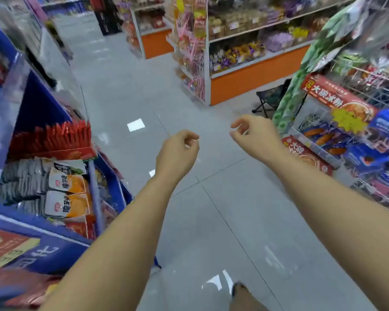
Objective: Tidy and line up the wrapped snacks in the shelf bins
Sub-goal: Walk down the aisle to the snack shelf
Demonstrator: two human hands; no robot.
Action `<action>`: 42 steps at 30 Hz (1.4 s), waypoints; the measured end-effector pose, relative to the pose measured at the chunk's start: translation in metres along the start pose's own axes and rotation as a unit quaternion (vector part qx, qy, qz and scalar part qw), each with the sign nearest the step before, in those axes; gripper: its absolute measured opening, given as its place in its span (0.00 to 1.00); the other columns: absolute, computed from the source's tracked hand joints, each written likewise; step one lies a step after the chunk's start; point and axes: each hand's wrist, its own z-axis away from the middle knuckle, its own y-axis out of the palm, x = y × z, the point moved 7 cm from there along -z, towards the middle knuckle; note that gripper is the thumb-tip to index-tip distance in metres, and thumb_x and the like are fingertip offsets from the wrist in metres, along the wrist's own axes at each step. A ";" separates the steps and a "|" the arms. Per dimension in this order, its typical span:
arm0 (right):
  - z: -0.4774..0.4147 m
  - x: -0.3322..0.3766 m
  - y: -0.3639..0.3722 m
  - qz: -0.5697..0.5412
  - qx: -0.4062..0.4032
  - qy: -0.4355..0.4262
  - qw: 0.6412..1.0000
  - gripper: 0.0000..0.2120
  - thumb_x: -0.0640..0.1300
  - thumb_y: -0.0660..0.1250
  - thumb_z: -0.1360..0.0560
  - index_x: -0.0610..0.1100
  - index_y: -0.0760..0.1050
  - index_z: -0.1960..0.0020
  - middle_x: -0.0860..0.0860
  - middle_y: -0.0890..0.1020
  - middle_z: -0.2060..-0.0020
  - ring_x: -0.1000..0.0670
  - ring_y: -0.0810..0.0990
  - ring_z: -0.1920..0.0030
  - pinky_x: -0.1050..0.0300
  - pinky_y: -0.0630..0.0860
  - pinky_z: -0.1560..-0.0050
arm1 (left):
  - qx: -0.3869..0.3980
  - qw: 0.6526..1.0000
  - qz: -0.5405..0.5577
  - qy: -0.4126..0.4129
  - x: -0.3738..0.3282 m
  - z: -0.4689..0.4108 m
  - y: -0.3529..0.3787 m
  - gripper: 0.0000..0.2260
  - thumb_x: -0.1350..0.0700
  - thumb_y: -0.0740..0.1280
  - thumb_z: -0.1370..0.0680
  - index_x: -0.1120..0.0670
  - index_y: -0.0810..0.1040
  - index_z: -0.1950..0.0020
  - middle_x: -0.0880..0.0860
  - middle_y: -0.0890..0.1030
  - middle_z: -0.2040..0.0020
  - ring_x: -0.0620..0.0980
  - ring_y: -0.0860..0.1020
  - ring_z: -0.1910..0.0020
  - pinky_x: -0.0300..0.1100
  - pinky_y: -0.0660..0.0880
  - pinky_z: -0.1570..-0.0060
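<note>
Orange-and-white wrapped snacks [70, 195] lie in the blue shelf bin [32, 223], about eight o'clock from the left hand [177, 153], long axes pointing roughly toward it. That's the nearer hand. The right hand [255, 136] hangs well apart. Both sets of fingers are loosely curled and hold nothing.

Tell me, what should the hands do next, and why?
Probably move the left hand over to the orange-and-white packets in the blue bin. It and the right hand hold nothing, out over the floor tiles, and those packets seem to lie a bit crooked.
</note>
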 end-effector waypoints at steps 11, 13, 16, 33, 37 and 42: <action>-0.110 -0.101 0.056 0.025 0.072 0.086 0.993 0.04 0.46 0.65 0.27 0.52 0.75 0.53 0.60 0.76 0.66 0.52 0.76 0.59 0.55 0.74 0.56 | 0.047 0.994 0.024 -0.096 0.045 -0.122 0.084 0.08 0.55 0.61 0.22 0.46 0.79 0.49 0.43 0.79 0.58 0.46 0.76 0.64 0.40 0.74 0.61; -0.144 -0.112 0.054 0.030 0.083 0.089 0.992 0.05 0.46 0.65 0.27 0.52 0.76 0.51 0.59 0.76 0.66 0.53 0.76 0.59 0.57 0.72 0.58 | 0.047 0.994 0.021 -0.097 0.038 -0.160 0.092 0.08 0.55 0.61 0.22 0.46 0.79 0.49 0.42 0.78 0.59 0.45 0.76 0.64 0.40 0.74 0.61; -0.197 -0.127 0.050 0.035 0.093 0.088 0.991 0.04 0.46 0.65 0.26 0.52 0.75 0.51 0.60 0.75 0.66 0.56 0.74 0.62 0.59 0.67 0.60 | 0.042 0.994 0.012 -0.104 0.032 -0.215 0.099 0.08 0.54 0.61 0.22 0.45 0.79 0.48 0.40 0.77 0.57 0.43 0.77 0.62 0.41 0.75 0.61; -0.452 -0.179 0.089 0.026 0.083 0.122 0.989 0.02 0.46 0.65 0.26 0.52 0.74 0.54 0.60 0.75 0.65 0.60 0.72 0.64 0.59 0.70 0.60 | 0.104 0.990 0.010 -0.093 0.062 -0.493 0.138 0.10 0.55 0.61 0.22 0.47 0.78 0.43 0.43 0.78 0.52 0.41 0.78 0.58 0.42 0.75 0.60; -0.515 -0.195 0.099 0.026 0.066 0.168 0.983 0.03 0.47 0.65 0.25 0.51 0.76 0.52 0.60 0.75 0.64 0.57 0.73 0.62 0.57 0.73 0.57 | 0.142 0.988 -0.006 -0.064 0.063 -0.579 0.145 0.10 0.55 0.62 0.22 0.48 0.78 0.42 0.44 0.78 0.51 0.40 0.77 0.58 0.37 0.75 0.60; -0.580 -0.216 0.096 0.020 0.039 0.196 0.980 0.05 0.46 0.65 0.25 0.49 0.77 0.50 0.60 0.74 0.65 0.56 0.73 0.63 0.57 0.73 0.56 | 0.170 0.985 -0.017 -0.007 0.037 -0.672 0.171 0.10 0.56 0.62 0.21 0.49 0.77 0.41 0.44 0.77 0.52 0.37 0.76 0.59 0.30 0.69 0.64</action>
